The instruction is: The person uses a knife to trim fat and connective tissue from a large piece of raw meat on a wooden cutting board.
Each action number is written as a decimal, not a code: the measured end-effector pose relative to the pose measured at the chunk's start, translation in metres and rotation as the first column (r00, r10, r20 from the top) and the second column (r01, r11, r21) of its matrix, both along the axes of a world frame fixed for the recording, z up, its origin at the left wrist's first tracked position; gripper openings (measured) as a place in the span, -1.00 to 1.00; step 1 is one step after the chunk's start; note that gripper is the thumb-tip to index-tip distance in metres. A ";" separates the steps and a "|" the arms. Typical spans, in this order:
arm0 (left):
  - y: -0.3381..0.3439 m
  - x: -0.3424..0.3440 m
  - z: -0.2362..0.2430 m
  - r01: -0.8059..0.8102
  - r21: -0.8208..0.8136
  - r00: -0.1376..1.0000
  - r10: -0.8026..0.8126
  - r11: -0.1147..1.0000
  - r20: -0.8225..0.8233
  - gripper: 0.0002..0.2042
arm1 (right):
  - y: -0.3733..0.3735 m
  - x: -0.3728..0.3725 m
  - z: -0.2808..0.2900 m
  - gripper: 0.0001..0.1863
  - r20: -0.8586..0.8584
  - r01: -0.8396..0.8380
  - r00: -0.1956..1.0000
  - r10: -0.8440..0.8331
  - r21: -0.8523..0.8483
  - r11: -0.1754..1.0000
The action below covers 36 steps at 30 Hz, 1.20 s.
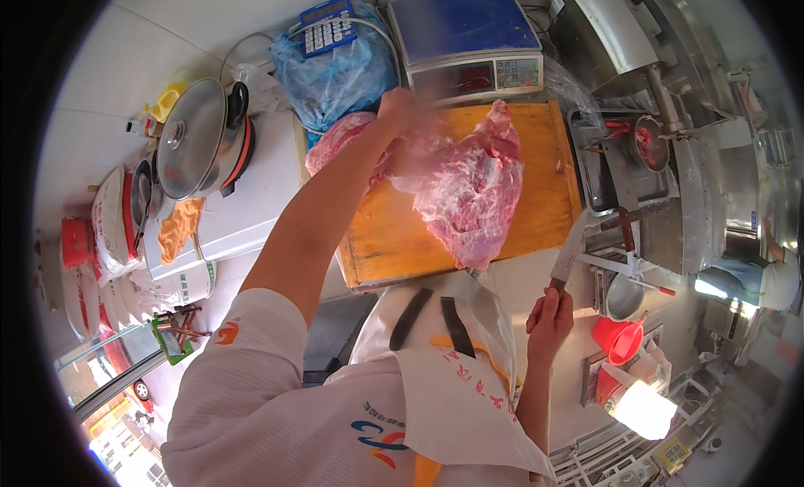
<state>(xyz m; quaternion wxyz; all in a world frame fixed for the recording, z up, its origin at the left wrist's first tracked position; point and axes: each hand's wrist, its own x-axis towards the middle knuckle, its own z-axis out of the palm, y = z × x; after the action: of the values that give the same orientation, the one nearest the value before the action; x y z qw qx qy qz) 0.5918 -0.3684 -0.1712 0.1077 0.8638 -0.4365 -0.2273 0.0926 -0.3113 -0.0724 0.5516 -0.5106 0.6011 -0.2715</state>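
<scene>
A big slab of raw pink meat (pixel 473 190) lies on a wooden cutting board (pixel 548 152). My left hand (pixel 404 112) reaches across the board's far left corner and grips the slab's upper edge; the hand is blurred. A second chunk of raw meat (pixel 333 141) lies under my left forearm at the board's left side. My right hand (pixel 548 315) hangs below the board's right corner, closed on the handle of a knife (pixel 569 251) whose blade points up toward the board.
A blue-topped weighing scale (pixel 465 39) stands behind the board, with a blue plastic bag (pixel 335 77) and a calculator (pixel 327 25) to its left. A lidded pot (pixel 197 135) sits far left. A steel meat grinder (pixel 662 93) and a red bucket (pixel 618 338) stand to the right.
</scene>
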 end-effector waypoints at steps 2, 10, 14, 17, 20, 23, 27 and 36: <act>0.003 -0.001 0.003 0.026 0.014 0.999 -0.025 1.000 -0.026 -0.61 | 0.002 0.000 0.002 -0.74 0.000 0.006 1.000 -0.006 -0.001 1.000; 0.058 -0.040 0.013 0.398 -0.178 0.899 -0.344 0.900 0.271 -0.71 | 0.005 -0.003 0.005 -0.74 0.018 -0.019 1.000 0.019 -0.001 1.000; 0.083 -0.049 0.023 0.415 0.028 0.795 -0.377 0.909 0.475 -0.73 | 0.006 0.002 0.007 -0.75 0.041 -0.080 0.996 0.081 -0.004 0.997; 0.085 -0.061 0.060 0.318 0.136 0.856 -0.346 0.938 0.384 -0.76 | 0.003 0.003 0.012 -0.77 0.055 -0.084 0.995 0.084 0.002 0.996; 0.096 -0.096 0.106 0.203 -0.203 0.971 -0.169 0.958 0.172 -0.73 | -0.003 -0.002 0.013 -0.75 0.023 -0.096 0.995 0.097 -0.045 0.994; 0.104 -0.127 0.092 0.229 -0.113 0.971 -0.218 0.967 0.099 -0.62 | -0.010 -0.002 0.012 -0.75 0.036 -0.100 0.994 0.101 -0.040 0.994; 0.115 -0.206 0.026 0.127 -0.551 0.988 -0.157 0.825 -0.006 -0.45 | -0.017 0.009 0.011 -0.75 0.033 -0.169 0.984 0.172 -0.090 0.981; 0.073 -0.289 0.020 0.162 -0.561 0.987 -0.137 0.812 0.086 -0.25 | -0.055 0.004 0.001 -0.76 -0.002 -0.243 0.970 0.243 -0.033 0.970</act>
<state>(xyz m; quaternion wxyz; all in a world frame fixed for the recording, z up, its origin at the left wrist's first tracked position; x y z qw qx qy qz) 0.3033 -0.2950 -0.1514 0.3317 0.7606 -0.5528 -0.0774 0.0963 -0.3660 -0.0713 0.5727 -0.5889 0.5293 -0.2123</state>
